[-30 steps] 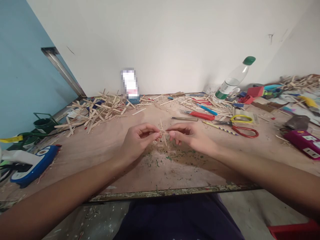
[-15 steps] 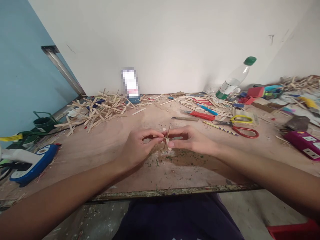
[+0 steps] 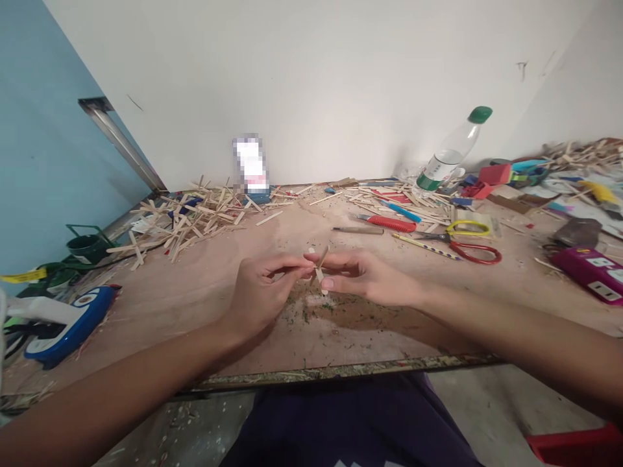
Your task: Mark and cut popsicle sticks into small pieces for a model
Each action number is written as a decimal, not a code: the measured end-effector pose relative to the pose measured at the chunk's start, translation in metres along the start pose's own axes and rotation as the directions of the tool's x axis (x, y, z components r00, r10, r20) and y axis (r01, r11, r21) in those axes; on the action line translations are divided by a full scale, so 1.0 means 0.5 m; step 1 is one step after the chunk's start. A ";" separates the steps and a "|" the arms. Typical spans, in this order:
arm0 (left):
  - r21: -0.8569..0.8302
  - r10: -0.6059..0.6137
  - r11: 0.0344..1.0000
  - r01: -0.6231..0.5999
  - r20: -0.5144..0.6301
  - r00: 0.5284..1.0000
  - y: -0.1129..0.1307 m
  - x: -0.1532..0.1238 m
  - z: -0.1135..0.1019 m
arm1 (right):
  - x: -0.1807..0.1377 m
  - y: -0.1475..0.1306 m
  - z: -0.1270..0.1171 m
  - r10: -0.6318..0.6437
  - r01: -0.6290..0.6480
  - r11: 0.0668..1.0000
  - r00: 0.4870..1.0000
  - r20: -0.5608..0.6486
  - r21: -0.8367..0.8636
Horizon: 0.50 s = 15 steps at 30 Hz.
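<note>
Between my hands, above the middle of the table (image 3: 233, 350), is a small cross of wooden craft sticks (image 3: 320, 275). My right hand (image 3: 370, 277) grips it from the right, thumb on the front stick and fingers behind. From the left, my left hand (image 3: 265, 285) pinches with thumb and fingertips at the crossing of the sticks. The fingertips hide what lies exactly in that pinch. Green crumbs (image 3: 326, 308) are scattered on the wood under the hands.
Piled crossed sticks (image 3: 209, 211) lie at the back left, by a propped phone (image 3: 252, 165). To the right lie a red utility knife (image 3: 389, 224), scissors (image 3: 474, 251), a pencil (image 3: 426, 247) and a bottle (image 3: 448, 159). A glue gun (image 3: 73, 324) stands left, a purple power strip (image 3: 588, 272) right.
Both hands and the stick cross have shifted slightly left in view, and the cross is tilted a little differently. Each hand keeps its grip.
</note>
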<state>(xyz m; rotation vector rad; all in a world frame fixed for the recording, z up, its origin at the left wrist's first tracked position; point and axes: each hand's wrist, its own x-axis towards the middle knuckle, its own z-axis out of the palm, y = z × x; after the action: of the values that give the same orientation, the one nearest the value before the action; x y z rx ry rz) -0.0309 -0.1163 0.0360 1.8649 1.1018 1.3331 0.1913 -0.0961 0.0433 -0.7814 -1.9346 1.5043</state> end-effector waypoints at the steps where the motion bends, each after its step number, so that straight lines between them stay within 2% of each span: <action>1: -0.001 -0.006 1.000 0.006 0.000 1.000 0.001 0.001 0.000 | 0.000 -0.001 0.001 -0.011 0.010 1.000 1.000 -0.003 -0.007; 6: 0.037 -0.002 0.999 0.002 0.011 1.000 0.003 0.002 -0.001 | 0.000 -0.009 0.002 -0.026 0.026 0.999 1.000 -0.011 -0.040; 13: 0.139 0.139 0.979 -0.150 0.084 0.987 0.008 0.000 -0.004 | -0.001 -0.015 0.013 -0.057 0.057 0.998 0.997 0.048 -0.015; 15: 0.122 0.108 0.985 -0.119 0.092 0.990 0.009 0.004 -0.005 | 0.000 -0.019 0.012 -0.072 0.073 0.997 0.997 0.036 -0.012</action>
<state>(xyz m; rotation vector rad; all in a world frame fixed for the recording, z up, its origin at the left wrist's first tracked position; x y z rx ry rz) -0.0317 -0.1167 0.0413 2.0855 1.0732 1.2585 0.1861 -0.1020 0.0511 -0.6871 -1.9800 1.4729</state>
